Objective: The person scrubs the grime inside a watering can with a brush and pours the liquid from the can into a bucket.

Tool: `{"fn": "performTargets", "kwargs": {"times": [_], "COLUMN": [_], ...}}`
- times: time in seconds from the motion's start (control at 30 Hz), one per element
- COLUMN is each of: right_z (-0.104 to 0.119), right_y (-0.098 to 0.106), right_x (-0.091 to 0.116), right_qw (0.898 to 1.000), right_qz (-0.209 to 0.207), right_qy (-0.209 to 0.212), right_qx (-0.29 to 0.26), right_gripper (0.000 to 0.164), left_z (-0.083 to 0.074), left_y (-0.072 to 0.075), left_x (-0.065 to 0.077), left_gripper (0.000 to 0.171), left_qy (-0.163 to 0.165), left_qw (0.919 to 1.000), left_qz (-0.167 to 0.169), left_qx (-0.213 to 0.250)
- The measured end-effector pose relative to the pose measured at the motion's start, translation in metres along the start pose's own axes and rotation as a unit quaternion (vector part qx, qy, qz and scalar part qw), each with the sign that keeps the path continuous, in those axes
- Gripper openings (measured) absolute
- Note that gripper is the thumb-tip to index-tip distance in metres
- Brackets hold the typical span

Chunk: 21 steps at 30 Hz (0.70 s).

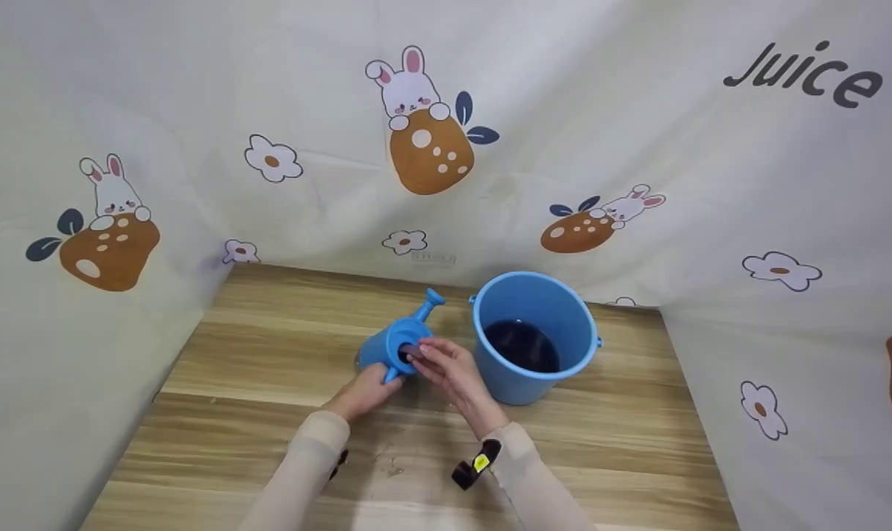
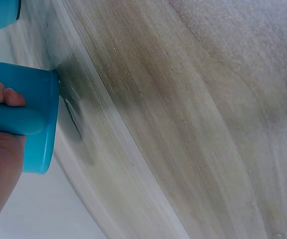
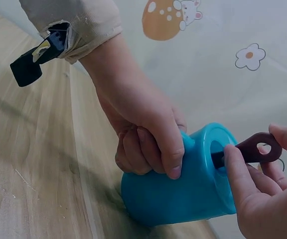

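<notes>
Observed left hand clamped on handle of can; found right hand pinching brown tool partly inside can; noted bucket to right (dark liquid inside).

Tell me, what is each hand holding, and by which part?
The left hand grips the blue watering can by its handle. The right hand holds a dark brown piece by its exposed, holed end.

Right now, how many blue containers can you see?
2. A watering can is held in the left hand; a bucket stands right of it on the wooden table. I see no others.
</notes>
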State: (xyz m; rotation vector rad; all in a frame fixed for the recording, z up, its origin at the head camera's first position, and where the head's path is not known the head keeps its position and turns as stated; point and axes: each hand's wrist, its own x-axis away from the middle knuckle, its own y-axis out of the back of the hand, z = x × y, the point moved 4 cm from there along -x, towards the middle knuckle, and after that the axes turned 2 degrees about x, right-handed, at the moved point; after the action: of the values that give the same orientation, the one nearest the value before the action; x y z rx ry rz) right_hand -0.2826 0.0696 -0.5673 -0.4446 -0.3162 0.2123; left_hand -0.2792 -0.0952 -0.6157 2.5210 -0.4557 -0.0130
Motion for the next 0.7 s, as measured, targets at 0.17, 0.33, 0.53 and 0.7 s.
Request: {"fn": "performTargets", "kwargs": {"times": [0.17, 0.33, 0.53, 0.7], "right_z": [-0.0047, -0.0058, -0.004, -0.001], "right_y": [-0.0039, -0.0054, -0.0056, -0.004], "right_x": [-0.0023, -0.0034, -0.0014, 0.0015], "right_qw": [1.0, 1.0, 1.0, 0.999], "right_qz": [0.011, 0.016, 0.016, 0.019], "right_qy": [0.002, 0.002, 0.004, 0.012], "right_qx": [0.01, 0.01, 0.015, 0.025], "right_gripper": [0.016, 0.018, 0.021, 0.022], "left_z": [0.0015, 0.0021, 0.0023, 0.0022], "left_y": [-0.0009, -0.0013, -0.0015, -0.0015], "left_x": [-0.0021, -0.0023, -0.002, -0.0009], "left_gripper": [0.031, 0.03, 0.03, 0.03], "left_qy": [-0.02, -0.021, -0.009, -0.001], "left_qw": [0.9997, 0.9998, 0.9999, 0.9999], "left_qz": [-0.005, -0.001, 0.007, 0.01], "left_qx": [-0.009, -0.005, 0.002, 0.004]}}
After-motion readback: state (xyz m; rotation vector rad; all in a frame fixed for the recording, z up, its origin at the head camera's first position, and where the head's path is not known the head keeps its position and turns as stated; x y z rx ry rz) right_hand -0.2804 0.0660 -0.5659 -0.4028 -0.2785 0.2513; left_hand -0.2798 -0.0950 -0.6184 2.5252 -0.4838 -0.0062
